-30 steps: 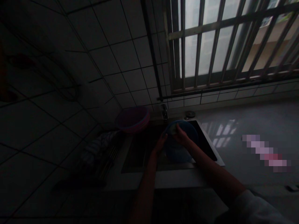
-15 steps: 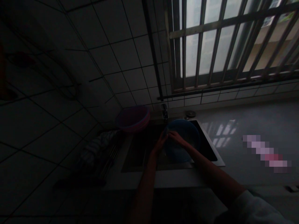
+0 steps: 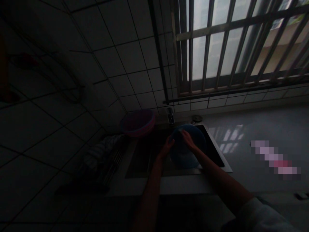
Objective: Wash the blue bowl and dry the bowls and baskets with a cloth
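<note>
The glossy countertop point(image 3: 243, 161) holds a pink basin point(image 3: 140, 126) and a small disc point(image 3: 197, 118), its inset sink point(image 3: 227, 167) a blue tub point(image 3: 184, 159).

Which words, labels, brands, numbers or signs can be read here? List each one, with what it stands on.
None can be read in this view.
Blue basin: no lettering can be made out in the dim light.
Pink basin: none legible either.
Tap: too small and dark to tell whether it bears a mark.
Pixelated patch over the worktop: masked, so any text there is unreadable.
</note>
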Tool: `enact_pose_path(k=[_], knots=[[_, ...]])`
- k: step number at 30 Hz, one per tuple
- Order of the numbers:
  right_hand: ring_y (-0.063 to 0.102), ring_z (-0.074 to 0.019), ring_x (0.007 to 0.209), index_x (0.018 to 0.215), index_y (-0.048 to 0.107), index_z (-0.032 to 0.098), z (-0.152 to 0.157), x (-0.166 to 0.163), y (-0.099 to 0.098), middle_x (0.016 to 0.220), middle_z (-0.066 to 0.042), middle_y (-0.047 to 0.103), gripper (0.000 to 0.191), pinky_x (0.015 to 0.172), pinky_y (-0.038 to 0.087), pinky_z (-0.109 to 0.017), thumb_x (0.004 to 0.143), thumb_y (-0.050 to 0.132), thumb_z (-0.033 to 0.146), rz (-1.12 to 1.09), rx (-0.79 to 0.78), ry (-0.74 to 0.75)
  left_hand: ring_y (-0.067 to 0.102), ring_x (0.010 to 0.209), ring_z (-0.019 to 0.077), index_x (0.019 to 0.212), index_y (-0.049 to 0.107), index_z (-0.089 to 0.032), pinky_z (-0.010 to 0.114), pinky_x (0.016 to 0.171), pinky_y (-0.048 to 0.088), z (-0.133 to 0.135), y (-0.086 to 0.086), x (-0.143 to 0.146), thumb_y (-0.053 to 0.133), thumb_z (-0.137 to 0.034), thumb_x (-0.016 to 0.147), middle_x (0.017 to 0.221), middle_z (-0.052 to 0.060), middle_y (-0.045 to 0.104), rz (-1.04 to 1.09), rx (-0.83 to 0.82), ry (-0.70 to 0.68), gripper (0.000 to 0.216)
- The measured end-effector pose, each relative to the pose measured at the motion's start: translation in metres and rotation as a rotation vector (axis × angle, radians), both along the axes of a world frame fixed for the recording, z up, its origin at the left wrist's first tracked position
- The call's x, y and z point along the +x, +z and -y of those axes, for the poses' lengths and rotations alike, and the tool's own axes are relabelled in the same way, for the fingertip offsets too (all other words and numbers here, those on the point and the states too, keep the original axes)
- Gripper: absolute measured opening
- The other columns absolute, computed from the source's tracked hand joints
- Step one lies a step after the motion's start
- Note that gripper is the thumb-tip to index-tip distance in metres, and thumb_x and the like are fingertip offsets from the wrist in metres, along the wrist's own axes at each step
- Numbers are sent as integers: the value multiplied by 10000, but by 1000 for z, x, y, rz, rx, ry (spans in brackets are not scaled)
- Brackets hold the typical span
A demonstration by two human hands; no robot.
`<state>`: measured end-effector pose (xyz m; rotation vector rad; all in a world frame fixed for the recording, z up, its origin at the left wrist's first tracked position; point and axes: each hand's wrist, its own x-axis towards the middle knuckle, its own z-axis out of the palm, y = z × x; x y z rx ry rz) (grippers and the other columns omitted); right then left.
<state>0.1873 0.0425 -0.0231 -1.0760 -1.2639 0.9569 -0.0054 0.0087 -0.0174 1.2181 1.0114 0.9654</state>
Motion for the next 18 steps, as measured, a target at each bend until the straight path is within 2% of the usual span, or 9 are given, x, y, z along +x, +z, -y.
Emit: enact_pose_path(k=[3,6,9,14,16,18], knots=[[630,-227,844,894,727,196,11,-19,-7,932,-70,752,296,787,515,-334,885,633,476,86,-29,368,526,1490,358,1528,570,-298,555,1288,341,1,-1,-3,789,-712,819,1566,113,610,-26,56,11,850],[628,-218,759,845,742,184,17,-29,-13,852,-73,757,255,710,508,-329,869,676,430,131,-97,519,492,1517,361,1478,626,-278,541,1302,312,-1,-2,-4,763,-733,825,1570,121,605,-16,64,24,808],[631,-215,774,851,738,198,14,-22,-10,865,-67,759,212,735,515,-325,881,656,391,150,-78,422,504,1504,369,1478,622,-277,554,1287,332,-2,-3,-1,768,-714,831,1576,126,596,-17,53,12,794],[635,-231,864,921,715,196,-1,5,2,985,-85,758,265,834,513,-346,927,521,377,242,-32,-75,532,1469,378,1493,577,-265,584,1262,361,1,0,3,800,-668,827,1543,135,608,-22,59,15,809],[625,-232,856,884,704,195,-2,6,4,940,-74,744,303,817,506,-335,916,533,443,198,-34,-82,557,1439,378,1503,543,-264,590,1236,395,3,2,3,844,-639,791,1527,142,610,-33,62,7,859],[619,-230,836,858,705,200,1,-1,2,887,-54,729,345,792,502,-326,880,586,523,106,-29,90,581,1407,373,1508,514,-266,585,1219,417,5,4,3,881,-610,756,1497,145,625,-48,70,15,905]])
